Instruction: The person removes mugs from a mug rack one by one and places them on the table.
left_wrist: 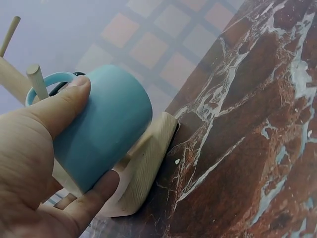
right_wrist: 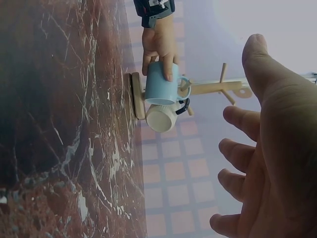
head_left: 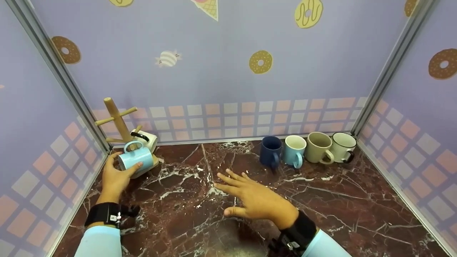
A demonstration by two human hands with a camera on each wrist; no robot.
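My left hand (head_left: 116, 178) grips a light blue mug (head_left: 138, 159) lying sideways, thumb on one side and fingers on the other. The mug is at the wooden mug tree (head_left: 119, 123), low on its near side. In the left wrist view a peg (left_wrist: 37, 79) passes through the loop of the mug's handle (left_wrist: 57, 78). Just behind it is a white mug (right_wrist: 161, 118) with a black handle, also at the tree and partly hidden. My right hand (head_left: 255, 200) hovers over the table with fingers spread, holding nothing.
At the back right stand a dark blue mug (head_left: 270, 151), a light blue mug with a cream inside (head_left: 293, 150), a beige mug (head_left: 317, 148) and a white mug with a black handle (head_left: 342, 147). Patterned walls (head_left: 221, 82) enclose the dark red marbled table (head_left: 185, 217).
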